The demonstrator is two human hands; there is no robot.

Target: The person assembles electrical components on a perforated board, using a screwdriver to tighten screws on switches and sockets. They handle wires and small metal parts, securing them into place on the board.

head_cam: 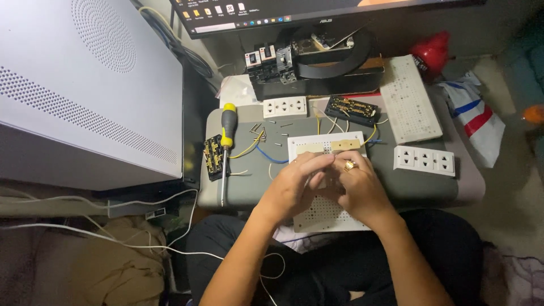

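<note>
My left hand (294, 184) and my right hand (357, 187) meet over a white perforated board (323, 218) lying on a grey pad (408, 184). Their fingertips pinch together at the board's middle; what they hold is hidden. My right hand wears a gold ring. Two pale strips (331, 146) sit on the board's far edge, with yellow and blue wires (258, 148) running off to the left.
A yellow-and-black screwdriver (226, 148) lies left beside a black socket insert (212, 157). White socket plates (285, 106) (424, 160), another black insert (352, 109), a second perforated board (409, 99), loose screws, a large white case (85, 85) and a monitor (283, 14) surround the pad.
</note>
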